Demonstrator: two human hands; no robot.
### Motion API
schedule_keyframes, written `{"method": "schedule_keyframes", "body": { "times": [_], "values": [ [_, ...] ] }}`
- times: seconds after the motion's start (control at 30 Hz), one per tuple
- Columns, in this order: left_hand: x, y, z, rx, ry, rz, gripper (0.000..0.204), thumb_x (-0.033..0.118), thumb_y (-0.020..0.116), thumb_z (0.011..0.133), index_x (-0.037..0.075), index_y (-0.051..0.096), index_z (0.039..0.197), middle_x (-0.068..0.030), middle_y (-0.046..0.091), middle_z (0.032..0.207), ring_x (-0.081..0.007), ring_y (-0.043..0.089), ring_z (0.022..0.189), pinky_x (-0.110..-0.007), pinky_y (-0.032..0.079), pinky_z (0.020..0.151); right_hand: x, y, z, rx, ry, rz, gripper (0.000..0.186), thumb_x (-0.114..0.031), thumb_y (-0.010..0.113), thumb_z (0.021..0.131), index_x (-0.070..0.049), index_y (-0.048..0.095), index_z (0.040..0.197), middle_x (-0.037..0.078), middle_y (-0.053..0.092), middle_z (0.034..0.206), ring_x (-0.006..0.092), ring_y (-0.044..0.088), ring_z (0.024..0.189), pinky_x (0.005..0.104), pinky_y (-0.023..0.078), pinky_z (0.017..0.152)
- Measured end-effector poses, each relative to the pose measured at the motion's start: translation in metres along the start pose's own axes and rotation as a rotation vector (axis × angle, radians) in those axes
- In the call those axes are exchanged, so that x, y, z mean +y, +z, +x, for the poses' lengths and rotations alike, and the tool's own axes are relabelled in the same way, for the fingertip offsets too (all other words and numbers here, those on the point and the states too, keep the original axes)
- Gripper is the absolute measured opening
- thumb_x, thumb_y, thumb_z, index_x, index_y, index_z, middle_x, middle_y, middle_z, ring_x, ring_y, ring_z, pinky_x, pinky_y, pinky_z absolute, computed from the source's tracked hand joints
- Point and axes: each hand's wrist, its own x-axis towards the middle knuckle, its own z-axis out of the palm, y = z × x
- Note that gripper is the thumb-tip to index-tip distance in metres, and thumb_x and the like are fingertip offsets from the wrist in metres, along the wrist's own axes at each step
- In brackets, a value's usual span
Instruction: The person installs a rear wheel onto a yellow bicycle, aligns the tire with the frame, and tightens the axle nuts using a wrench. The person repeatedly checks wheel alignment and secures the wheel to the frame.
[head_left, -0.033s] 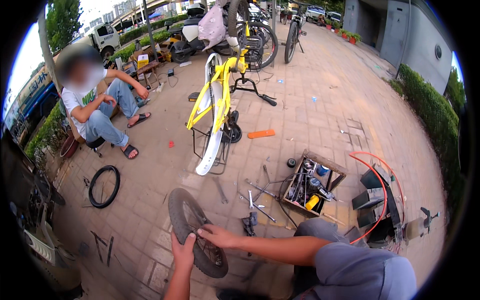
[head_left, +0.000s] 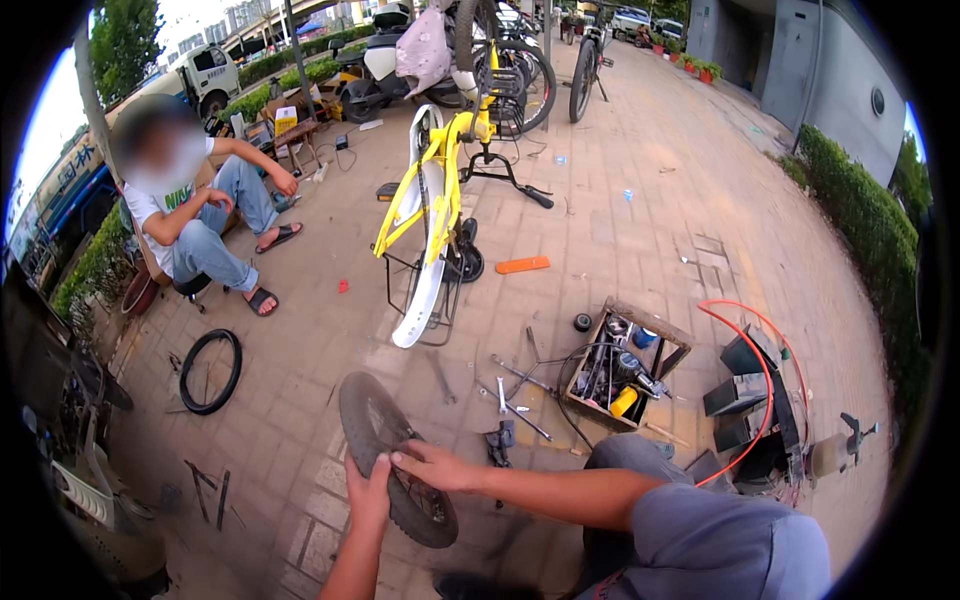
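Observation:
In front of me I hold a small bicycle wheel with a dark, knobby tyre, tilted upright over the paving. My left hand grips the tyre at its near left side, thumb on top. My right hand reaches in from the right, its thumb and fingers closed at the tyre and rim beside my left thumb. Some of its fingers are hidden behind the wheel. Beyond the wheel stands an upside-down yellow bicycle frame with a white mudguard.
At right sits a wooden toolbox full of tools, with spanners lying nearby. An orange hose loops over dark bins. A loose black tyre lies at left, near a seated person. An orange strip lies ahead.
The wheel and both hands have shifted very slightly. My left hand sits a little higher, and both hands keep their hold.

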Motion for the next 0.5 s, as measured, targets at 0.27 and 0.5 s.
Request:
{"method": "schedule_keyframes", "body": {
  "times": [0.27,0.5],
  "values": [
    [0.050,0.021,0.057,-0.183,-0.241,-0.006,0.067,0.050,0.036,0.097,-0.003,0.036,0.137,-0.0154,0.041,0.139,-0.0233,0.038,0.128,-0.035,0.027,0.107,-0.055,-0.029,-0.011,0.330,0.050,0.009,0.075,-0.033,0.078,0.070,0.007,0.044,0.124,0.017,0.058,0.109,0.0225,0.057,0.099,0.0348,0.046,0.087],
    [0.016,0.011,0.093,0.305,-0.005,0.065,0.053,0.041,0.042,0.097,-0.006,0.049,0.121,-0.0191,0.052,0.125,-0.0276,0.049,0.114,-0.036,0.034,0.099,-0.054,-0.013,0.010,0.385,0.062,0.198,0.066,-0.022,0.077,0.070,0.008,0.048,0.120,0.015,0.061,0.105,0.0201,0.059,0.092,0.0335,0.048,0.082]
  ]
}}
